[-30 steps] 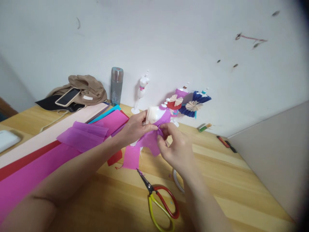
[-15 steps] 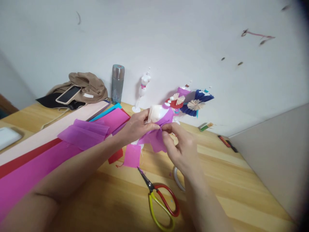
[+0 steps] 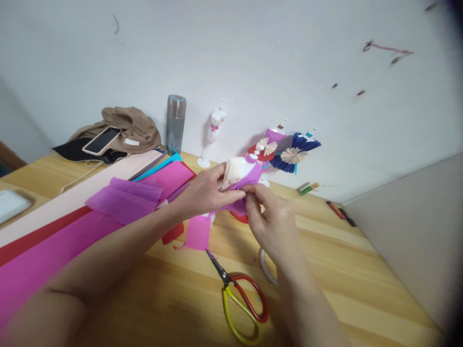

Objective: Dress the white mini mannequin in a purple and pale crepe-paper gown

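Note:
A small white mannequin (image 3: 246,166), tilted, is gripped around its torso by my left hand (image 3: 210,190), the thumb lying along its front. Cream paper covers one side of its bust and purple crepe paper (image 3: 254,176) wraps the other. My right hand (image 3: 269,212) pinches the purple paper at the front, its fingertips meeting my left thumb. Below the hands lie a pink paper piece (image 3: 198,232) and a red scrap (image 3: 173,233). Scissors (image 3: 226,279) with one red and one yellow handle rest nearer me, and a white tape roll (image 3: 266,267) is partly behind my right wrist.
Colored paper sheets (image 3: 65,236) spread across the left of the table. Along the wall stand a grey flask (image 3: 176,125), a bare white mannequin (image 3: 214,130) and dressed mannequins (image 3: 294,152). A phone (image 3: 102,140) lies on a brown cloth bag (image 3: 139,127).
The purple paper that hung spread below the hands is now gathered up, mostly behind my fingers. My left thumb has slid right, towards my right fingertips.

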Motion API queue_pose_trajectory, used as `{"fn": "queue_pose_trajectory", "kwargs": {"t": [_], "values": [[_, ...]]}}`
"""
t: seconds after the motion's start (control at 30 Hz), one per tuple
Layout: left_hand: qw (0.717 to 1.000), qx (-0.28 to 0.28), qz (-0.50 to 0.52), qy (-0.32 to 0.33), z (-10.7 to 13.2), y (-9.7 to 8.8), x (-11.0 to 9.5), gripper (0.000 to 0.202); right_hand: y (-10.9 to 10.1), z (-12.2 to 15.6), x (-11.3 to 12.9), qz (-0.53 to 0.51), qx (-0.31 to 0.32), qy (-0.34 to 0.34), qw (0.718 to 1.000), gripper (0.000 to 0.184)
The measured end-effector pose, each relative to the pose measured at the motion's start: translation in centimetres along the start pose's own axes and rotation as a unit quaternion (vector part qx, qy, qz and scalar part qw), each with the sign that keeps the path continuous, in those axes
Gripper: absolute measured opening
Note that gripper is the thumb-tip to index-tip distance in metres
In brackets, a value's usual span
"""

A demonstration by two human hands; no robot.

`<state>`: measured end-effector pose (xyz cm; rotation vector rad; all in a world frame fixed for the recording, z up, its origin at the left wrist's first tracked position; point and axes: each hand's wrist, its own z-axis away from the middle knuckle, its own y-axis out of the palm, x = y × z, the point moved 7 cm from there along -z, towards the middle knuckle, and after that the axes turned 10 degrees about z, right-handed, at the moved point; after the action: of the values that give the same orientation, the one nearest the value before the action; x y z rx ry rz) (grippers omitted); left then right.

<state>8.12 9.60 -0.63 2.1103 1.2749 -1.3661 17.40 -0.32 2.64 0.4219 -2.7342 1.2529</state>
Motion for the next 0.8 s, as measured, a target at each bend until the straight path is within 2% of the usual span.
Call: {"fn": "queue_pose_trajectory", "kwargs": {"t": [0.13, 0.27, 0.37, 0.43, 0.47, 0.53, 0.67, 0.73, 0.8], "values": [[1.0, 0.001, 0.008, 0.02, -0.1, 0.0, -0.2, 0.014, 0.0, -0.1, -0.3, -0.02, 0.021, 0.007, 1.0, 0.019], [1.0, 0.013, 0.011, 0.021, -0.1, 0.1, 0.0, 0.014, -0.4, -0.5, -1.5, -0.043, 0.031, 0.043, 0.998, 0.015], [0.999, 0.024, 0.042, 0.019, -0.3, 0.0, 0.1, 0.015, -0.9, -0.7, -3.2, -0.052, 0.003, 0.104, 0.993, 0.017], [0.997, 0.033, 0.07, 0.018, -0.5, 0.0, 0.3, 0.015, -1.1, -0.8, -4.1, -0.064, -0.039, 0.131, 0.989, 0.012], [0.996, 0.039, 0.084, 0.017, -0.6, -0.1, 0.4, 0.016, -1.0, -0.9, -4.4, -0.071, -0.058, 0.133, 0.987, 0.01], [0.994, 0.048, 0.102, 0.012, -0.8, -0.2, 0.7, 0.017, -0.5, -1.0, -4.8, -0.084, -0.07, 0.123, 0.986, 0.018], [0.994, 0.045, 0.1, -0.002, -1.0, -0.4, 1.1, 0.016, 0.8, -0.9, -5.8, -0.112, -0.046, 0.133, 0.984, 0.013], [0.995, 0.044, 0.094, -0.004, -0.9, -0.4, 1.1, 0.013, 0.4, -0.7, -6.1, -0.127, -0.065, 0.145, 0.979, 0.012], [0.996, 0.038, 0.086, -0.002, -0.9, -0.5, 1.0, 0.012, -0.7, -0.5, -5.9, -0.115, -0.109, 0.145, 0.977, 0.008]]}}
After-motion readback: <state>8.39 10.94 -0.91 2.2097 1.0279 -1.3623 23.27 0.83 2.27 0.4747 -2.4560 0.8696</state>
